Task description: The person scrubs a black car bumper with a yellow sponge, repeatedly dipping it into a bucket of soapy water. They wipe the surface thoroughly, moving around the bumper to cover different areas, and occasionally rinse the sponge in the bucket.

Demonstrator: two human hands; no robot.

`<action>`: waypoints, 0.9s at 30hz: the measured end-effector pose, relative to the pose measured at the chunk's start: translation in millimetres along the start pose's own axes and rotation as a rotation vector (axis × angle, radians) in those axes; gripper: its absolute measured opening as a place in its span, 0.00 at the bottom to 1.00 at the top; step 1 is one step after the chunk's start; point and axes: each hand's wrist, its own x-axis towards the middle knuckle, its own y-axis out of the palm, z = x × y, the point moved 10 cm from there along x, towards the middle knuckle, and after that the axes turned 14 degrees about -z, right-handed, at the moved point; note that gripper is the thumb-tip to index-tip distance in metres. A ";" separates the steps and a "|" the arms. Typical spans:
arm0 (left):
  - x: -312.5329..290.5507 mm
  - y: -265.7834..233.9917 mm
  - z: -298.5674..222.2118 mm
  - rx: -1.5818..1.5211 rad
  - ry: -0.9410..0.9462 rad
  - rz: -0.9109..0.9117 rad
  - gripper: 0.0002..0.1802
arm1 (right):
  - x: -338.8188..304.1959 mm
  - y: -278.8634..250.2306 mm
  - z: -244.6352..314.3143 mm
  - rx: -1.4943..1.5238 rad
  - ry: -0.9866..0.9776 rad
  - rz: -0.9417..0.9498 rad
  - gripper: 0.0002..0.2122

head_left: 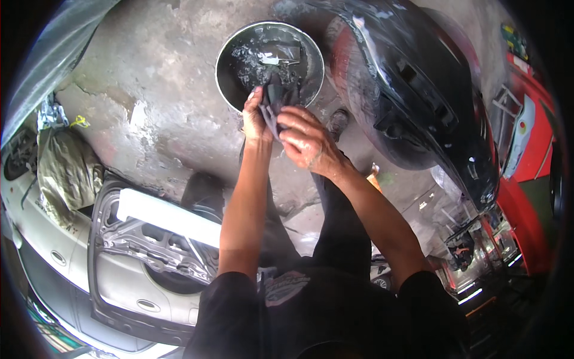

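A round metal basin (219, 67) stands on the floor in front of me, holding dark water with pale suds or glints. Over its near rim, a wet dark grey cloth (274, 103) is bunched between both hands. My left hand (256, 118) closes on the cloth's left side with the thumb pointing up. Wet and with curled fingers, my right hand (307, 137) grips the cloth from the right. Inside the basin, toward the far side, a dark rectangular patch (288, 51) shows; whether it is an object or a reflection is unclear.
To the right of the basin lies a large glossy black car bumper (412, 78). Car door panels (149, 263) and a silver body part (69, 239) lie at the lower left, beside a greenish sack (67, 170). Red panels (532, 125) stand at the far right. The concrete floor (161, 78) is stained.
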 end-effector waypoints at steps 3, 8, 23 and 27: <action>17.0 -11.9 10.2 0.123 -0.028 0.036 0.16 | -10.2 10.6 -4.2 -0.017 -0.030 0.135 0.06; 8.3 -18.3 12.2 0.043 0.003 -0.126 0.18 | -17.0 0.2 -104.3 -0.047 0.631 0.008 0.15; 43.2 -60.6 -41.9 0.277 0.241 -0.073 0.23 | -16.6 2.3 -223.5 0.220 0.803 -0.409 0.25; 85.7 -71.0 -17.0 0.151 0.088 -0.149 0.15 | -32.8 40.3 -258.2 0.148 0.782 -0.605 0.32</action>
